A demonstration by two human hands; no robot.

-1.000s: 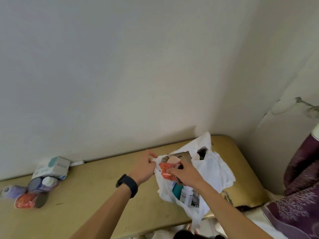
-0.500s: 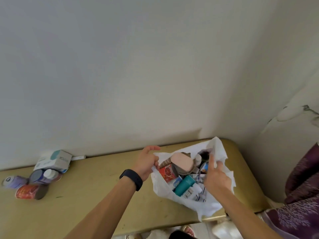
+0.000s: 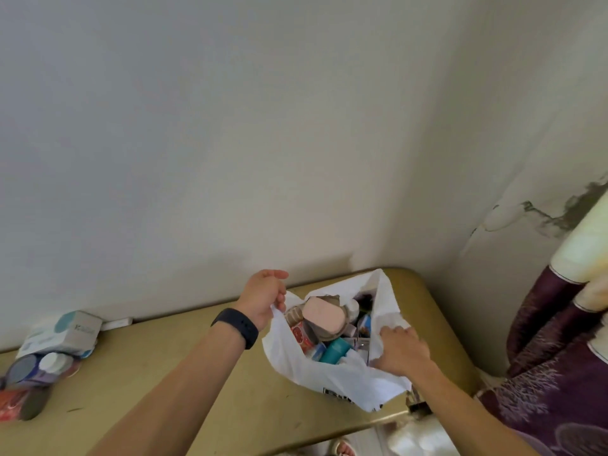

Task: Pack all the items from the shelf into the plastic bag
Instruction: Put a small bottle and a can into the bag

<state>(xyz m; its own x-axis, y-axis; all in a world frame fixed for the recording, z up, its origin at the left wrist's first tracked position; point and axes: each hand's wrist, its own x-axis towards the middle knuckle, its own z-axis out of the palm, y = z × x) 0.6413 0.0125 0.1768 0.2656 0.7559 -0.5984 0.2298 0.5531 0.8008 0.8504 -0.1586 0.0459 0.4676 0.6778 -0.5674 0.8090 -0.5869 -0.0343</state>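
Observation:
A white plastic bag [image 3: 332, 378] stands open on the right part of the tan shelf [image 3: 171, 366]. Inside lie a pink case [image 3: 320, 315], a red box [image 3: 301, 335], a teal bottle [image 3: 334, 352] and other small items. My left hand [image 3: 265, 299], with a dark band on the wrist, pinches the bag's left rim. My right hand [image 3: 399, 352] grips the bag's right rim. At the shelf's far left sit a white and teal box [image 3: 70, 330], a purple bottle with a white cap [image 3: 36, 368] and a red container [image 3: 16, 404].
A pale wall rises behind the shelf, with peeling paint at the right corner. A purple patterned cloth [image 3: 559, 373] hangs at the right. A small white flat object [image 3: 116, 323] lies against the wall by the box.
My right hand let go of the red box inside the bag, came out and took hold of the right rim. The bag's mouth now spreads wider.

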